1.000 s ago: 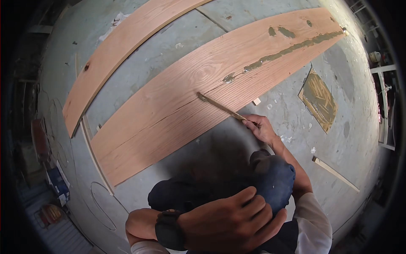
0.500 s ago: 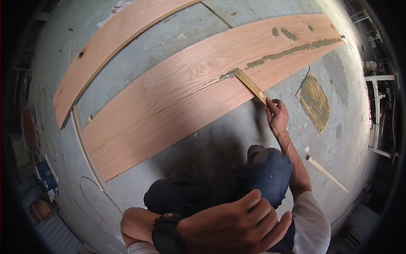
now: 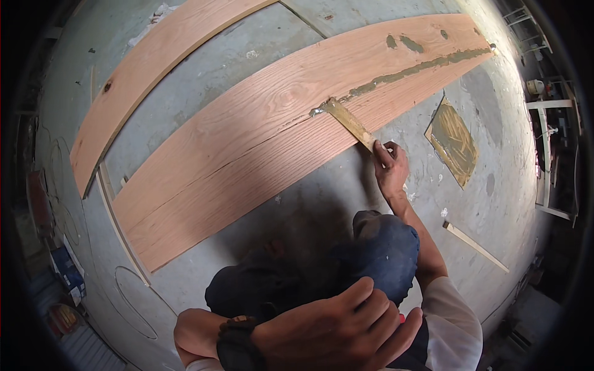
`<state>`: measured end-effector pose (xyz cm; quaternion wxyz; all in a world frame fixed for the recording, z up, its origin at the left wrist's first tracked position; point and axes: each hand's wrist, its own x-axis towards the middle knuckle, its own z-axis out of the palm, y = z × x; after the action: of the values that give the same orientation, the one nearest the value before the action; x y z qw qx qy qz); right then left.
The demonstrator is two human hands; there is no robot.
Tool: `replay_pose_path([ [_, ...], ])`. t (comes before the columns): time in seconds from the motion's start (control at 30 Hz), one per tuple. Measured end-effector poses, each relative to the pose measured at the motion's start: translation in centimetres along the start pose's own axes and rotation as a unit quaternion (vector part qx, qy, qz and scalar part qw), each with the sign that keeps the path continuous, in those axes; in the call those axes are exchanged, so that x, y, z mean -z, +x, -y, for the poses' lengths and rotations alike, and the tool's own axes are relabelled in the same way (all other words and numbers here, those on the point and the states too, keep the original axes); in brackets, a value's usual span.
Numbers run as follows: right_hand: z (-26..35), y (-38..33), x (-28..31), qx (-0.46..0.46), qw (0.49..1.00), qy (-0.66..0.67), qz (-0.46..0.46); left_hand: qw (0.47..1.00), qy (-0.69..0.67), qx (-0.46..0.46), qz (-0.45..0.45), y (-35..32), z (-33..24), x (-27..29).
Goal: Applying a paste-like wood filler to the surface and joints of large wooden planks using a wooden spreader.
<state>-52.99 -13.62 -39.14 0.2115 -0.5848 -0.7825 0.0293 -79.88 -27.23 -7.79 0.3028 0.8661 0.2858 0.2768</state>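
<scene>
My right hand [image 3: 390, 166] grips the near end of a thin flat wooden strip [image 3: 348, 119]. The strip's far tip, smeared with greenish-brown filler, rests on a long crack in the wide reddish wood board [image 3: 260, 130] lying on the concrete floor. A line of filler [image 3: 408, 69] runs along the crack to the right of the tip. My left hand [image 3: 337, 328], with a black watch on the wrist, lies flat over my bent knee in dark blue trousers, holding nothing.
A second, narrower board [image 3: 148, 68] lies farther away on the left. A square piece with filler spread on it [image 3: 453, 141] sits on the floor right of my hand. A loose thin slat [image 3: 475, 246] lies lower right. Clutter lines the left and right edges.
My right hand has carried the strip to the right along the crack and turned it, so its flat side now shows. The left hand stays on the knee.
</scene>
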Motion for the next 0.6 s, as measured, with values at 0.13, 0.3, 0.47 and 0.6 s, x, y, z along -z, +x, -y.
replay_pose_path([
  [0.13,-1.4,0.7,-0.4,-0.028,0.996,-0.058,-0.06,0.999,-0.01,0.018,-0.044,0.0,-0.1,-0.6],
  [0.3,-3.1,0.5,-0.6,-0.164,0.983,0.075,0.021,0.999,-0.016,0.022,-0.04,0.0,-0.2,-0.5],
  [0.47,-1.0,-1.1,-1.0,-0.182,0.944,0.255,0.109,0.998,0.057,-0.018,-0.034,0.2,-0.3,-0.3],
  [0.6,2.6,-3.1,-1.5,-0.17,0.926,0.306,0.141,0.998,-0.024,0.018,-0.053,0.6,-0.5,-0.8],
])
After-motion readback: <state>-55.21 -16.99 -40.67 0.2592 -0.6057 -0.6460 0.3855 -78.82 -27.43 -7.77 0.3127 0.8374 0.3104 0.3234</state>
